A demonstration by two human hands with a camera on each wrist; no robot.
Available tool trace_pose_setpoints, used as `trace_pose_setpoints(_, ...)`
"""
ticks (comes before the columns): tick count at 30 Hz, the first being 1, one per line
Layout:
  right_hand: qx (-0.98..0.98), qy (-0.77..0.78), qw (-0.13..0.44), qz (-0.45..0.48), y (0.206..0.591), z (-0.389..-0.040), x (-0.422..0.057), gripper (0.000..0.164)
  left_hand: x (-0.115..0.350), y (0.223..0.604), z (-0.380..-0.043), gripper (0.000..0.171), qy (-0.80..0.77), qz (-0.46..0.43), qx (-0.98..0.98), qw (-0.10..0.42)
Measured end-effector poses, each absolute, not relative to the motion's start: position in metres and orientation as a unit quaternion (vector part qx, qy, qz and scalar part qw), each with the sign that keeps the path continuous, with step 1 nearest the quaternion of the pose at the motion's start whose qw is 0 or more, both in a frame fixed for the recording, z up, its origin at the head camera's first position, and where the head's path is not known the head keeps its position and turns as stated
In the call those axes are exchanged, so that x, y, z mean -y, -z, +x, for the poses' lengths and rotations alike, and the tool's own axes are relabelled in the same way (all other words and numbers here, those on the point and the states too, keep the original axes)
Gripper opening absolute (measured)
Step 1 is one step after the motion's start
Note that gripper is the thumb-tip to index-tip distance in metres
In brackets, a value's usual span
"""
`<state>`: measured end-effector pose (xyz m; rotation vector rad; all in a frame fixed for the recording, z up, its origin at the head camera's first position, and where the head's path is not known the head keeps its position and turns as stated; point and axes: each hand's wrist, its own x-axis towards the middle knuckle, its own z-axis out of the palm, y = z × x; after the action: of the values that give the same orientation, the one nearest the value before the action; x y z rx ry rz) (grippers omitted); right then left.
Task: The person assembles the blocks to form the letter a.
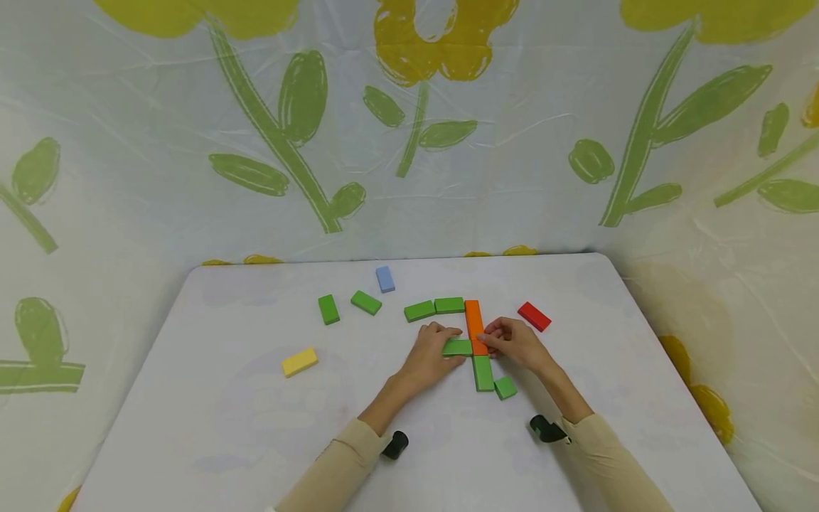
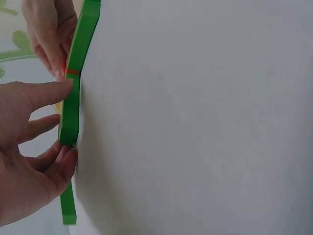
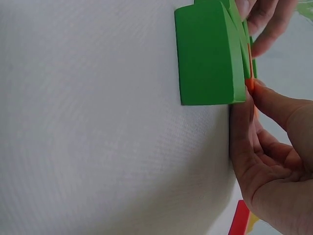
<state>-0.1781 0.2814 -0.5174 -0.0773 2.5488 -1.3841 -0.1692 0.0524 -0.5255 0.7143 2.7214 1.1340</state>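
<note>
In the head view my left hand (image 1: 431, 353) grips a green block (image 1: 457, 347) lying sideways, thumb along its near side and fingers at the far side. The block's right end meets the lower of two orange blocks (image 1: 480, 346), set end to end in a line. My right hand (image 1: 517, 343) pinches that lower block, thumb at its top edge and fingers down its right side. A green block (image 1: 483, 374) continues the line toward me, a short green block (image 1: 505, 387) beside its near end. In the right wrist view my fingers partly hide the orange block (image 3: 250, 84).
Two green blocks (image 1: 450, 305) run left from the upper orange block's far end. A red block (image 1: 534, 316) lies to the right. Farther left are two green blocks (image 1: 366, 302), a blue block (image 1: 385, 279) and a yellow block (image 1: 299, 362). Flowered cloth hangs behind the white table (image 1: 192, 427).
</note>
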Motion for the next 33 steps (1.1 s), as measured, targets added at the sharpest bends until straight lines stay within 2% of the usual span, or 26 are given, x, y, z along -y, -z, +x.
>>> trace_pose_setpoints(8,-0.873,0.471,0.121,-0.027,0.519,-0.178,-0.282,0.029,-0.017,0.526,-0.166,0.049,-0.382,0.225,-0.895,0.054)
trace_pose_setpoints(33,-0.872,0.474,0.120,-0.029,0.514,-0.177,-0.281,0.027,0.068,0.518,-0.153,0.037,-0.408,0.140,-0.902,-0.004)
